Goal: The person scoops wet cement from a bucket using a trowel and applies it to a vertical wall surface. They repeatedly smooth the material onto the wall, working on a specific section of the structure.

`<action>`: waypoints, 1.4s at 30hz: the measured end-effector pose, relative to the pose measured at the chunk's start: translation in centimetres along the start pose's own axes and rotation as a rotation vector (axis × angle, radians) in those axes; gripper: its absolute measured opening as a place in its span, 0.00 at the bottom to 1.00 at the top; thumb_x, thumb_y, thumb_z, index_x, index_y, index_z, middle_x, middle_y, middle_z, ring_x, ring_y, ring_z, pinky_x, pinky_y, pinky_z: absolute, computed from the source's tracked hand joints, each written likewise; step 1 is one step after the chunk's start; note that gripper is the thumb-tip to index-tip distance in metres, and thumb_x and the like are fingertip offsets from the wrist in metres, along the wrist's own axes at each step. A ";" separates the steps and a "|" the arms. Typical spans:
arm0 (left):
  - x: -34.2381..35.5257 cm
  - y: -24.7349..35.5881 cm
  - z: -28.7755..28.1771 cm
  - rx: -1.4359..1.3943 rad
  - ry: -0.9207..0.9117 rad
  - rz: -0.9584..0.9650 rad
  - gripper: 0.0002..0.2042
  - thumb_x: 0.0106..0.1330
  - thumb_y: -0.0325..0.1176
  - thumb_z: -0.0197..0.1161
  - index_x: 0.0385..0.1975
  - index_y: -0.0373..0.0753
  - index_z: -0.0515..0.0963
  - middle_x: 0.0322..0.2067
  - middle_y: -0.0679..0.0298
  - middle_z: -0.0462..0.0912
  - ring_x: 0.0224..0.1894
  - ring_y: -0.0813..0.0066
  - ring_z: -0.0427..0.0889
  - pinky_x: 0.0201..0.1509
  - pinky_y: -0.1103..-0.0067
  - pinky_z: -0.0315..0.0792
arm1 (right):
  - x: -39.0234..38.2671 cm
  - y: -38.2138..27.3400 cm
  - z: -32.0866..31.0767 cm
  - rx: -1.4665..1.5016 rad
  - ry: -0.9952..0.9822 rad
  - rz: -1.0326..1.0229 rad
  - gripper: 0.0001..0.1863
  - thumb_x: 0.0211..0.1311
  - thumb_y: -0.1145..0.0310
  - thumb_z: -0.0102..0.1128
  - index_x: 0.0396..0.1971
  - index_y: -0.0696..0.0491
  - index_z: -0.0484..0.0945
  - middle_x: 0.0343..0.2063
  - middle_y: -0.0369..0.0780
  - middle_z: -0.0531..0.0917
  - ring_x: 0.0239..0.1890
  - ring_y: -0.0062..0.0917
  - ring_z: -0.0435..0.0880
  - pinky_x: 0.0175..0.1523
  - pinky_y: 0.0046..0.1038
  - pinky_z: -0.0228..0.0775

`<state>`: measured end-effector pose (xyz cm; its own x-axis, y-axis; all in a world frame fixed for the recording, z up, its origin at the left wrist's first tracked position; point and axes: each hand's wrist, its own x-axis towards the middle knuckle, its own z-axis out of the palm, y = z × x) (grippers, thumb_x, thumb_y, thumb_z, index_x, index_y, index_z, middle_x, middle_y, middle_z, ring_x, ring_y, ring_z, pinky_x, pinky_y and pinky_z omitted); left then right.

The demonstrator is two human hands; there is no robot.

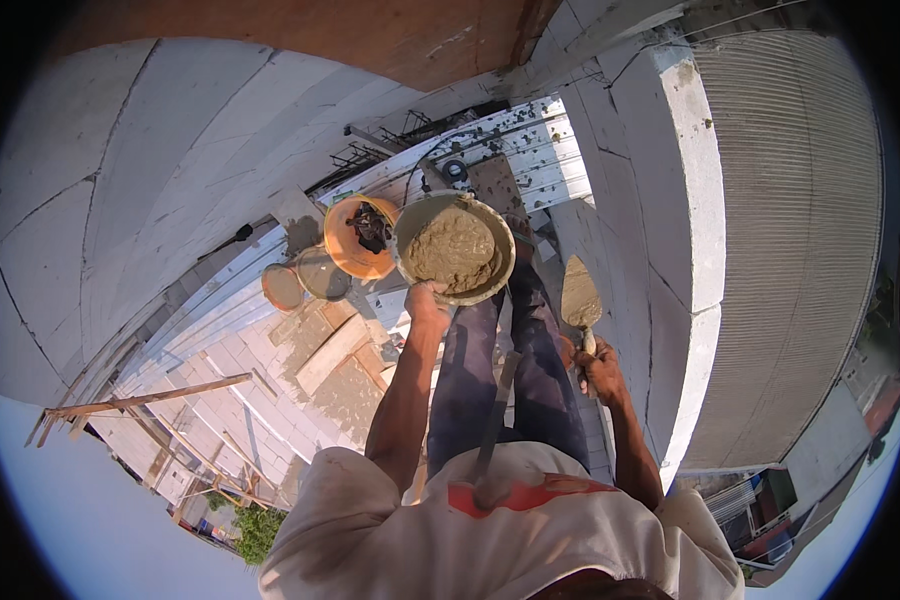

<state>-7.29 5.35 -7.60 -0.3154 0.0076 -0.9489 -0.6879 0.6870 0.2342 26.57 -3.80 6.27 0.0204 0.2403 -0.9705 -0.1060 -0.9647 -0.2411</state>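
Observation:
My left hand (428,300) is closed on the near rim of a round bowl (403,240), its fingers hidden under the edge. Wet grey-brown mortar (454,247) is heaped inside it. To the right, my right hand (600,370) grips the handle of a pointed trowel (580,294). Mortar coats the trowel's blade, which points away from me beside the block wall. Bowl and trowel are apart, held in front of my legs.
An orange bucket (342,240) with dark contents stands left of the bowl, near two smaller round containers. A white block wall (678,180) runs close on my right, beyond it a corrugated roof (790,240). Boards (330,354) lie below at left.

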 end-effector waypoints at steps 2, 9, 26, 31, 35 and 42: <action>4.3 -0.6 1.3 -0.058 0.066 -0.020 0.12 0.48 0.17 0.65 0.28 0.44 0.76 0.25 0.71 0.75 0.18 0.77 0.69 0.18 0.80 0.56 | 1.4 1.5 -0.3 -0.002 0.015 0.036 0.06 0.65 0.73 0.62 0.36 0.52 0.72 0.17 0.33 0.75 0.11 0.17 0.70 0.15 0.23 0.62; 18.6 -2.7 3.9 -0.130 -0.018 -0.009 0.13 0.48 0.17 0.66 0.33 0.39 0.79 0.31 0.64 0.80 0.27 0.68 0.79 0.25 0.75 0.67 | 6.3 3.5 -1.3 -0.155 0.086 0.147 0.08 0.62 0.71 0.65 0.34 0.52 0.73 0.18 0.33 0.74 0.13 0.18 0.71 0.17 0.24 0.65; 40.4 -10.5 1.1 -0.110 -0.313 -0.055 0.12 0.55 0.21 0.60 0.40 0.38 0.78 0.37 0.60 0.81 0.37 0.63 0.82 0.36 0.70 0.77 | 13.6 3.8 -0.8 -0.347 0.121 0.210 0.08 0.65 0.68 0.64 0.33 0.51 0.72 0.16 0.32 0.74 0.12 0.17 0.69 0.17 0.25 0.61; 40.0 -11.0 0.2 0.094 -0.077 0.053 0.12 0.59 0.24 0.64 0.43 0.36 0.78 0.43 0.56 0.80 0.40 0.64 0.82 0.36 0.72 0.77 | 14.3 1.4 0.2 -0.388 0.074 0.155 0.08 0.66 0.66 0.64 0.34 0.52 0.73 0.16 0.32 0.74 0.12 0.16 0.69 0.17 0.25 0.60; 37.0 -9.4 -0.8 0.371 -0.184 0.181 0.21 0.64 0.33 0.63 0.57 0.36 0.73 0.55 0.53 0.78 0.57 0.64 0.79 0.53 0.69 0.77 | 12.5 -0.9 2.2 -0.443 0.098 0.099 0.10 0.67 0.64 0.64 0.36 0.54 0.74 0.17 0.32 0.73 0.14 0.15 0.69 0.19 0.25 0.60; 22.6 -5.7 -4.1 0.954 -0.193 0.395 0.29 0.57 0.31 0.68 0.59 0.29 0.73 0.51 0.48 0.81 0.53 0.59 0.81 0.59 0.70 0.74 | 5.7 -3.0 4.2 -0.734 0.080 -0.182 0.21 0.69 0.52 0.64 0.44 0.56 0.76 0.26 0.39 0.79 0.26 0.23 0.76 0.33 0.32 0.70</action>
<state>-13.14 -1.38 -29.53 -0.2377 0.4142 -0.8786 0.2681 0.8973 0.3506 22.81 0.94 1.48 0.0489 0.4212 -0.9057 0.5942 -0.7411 -0.3126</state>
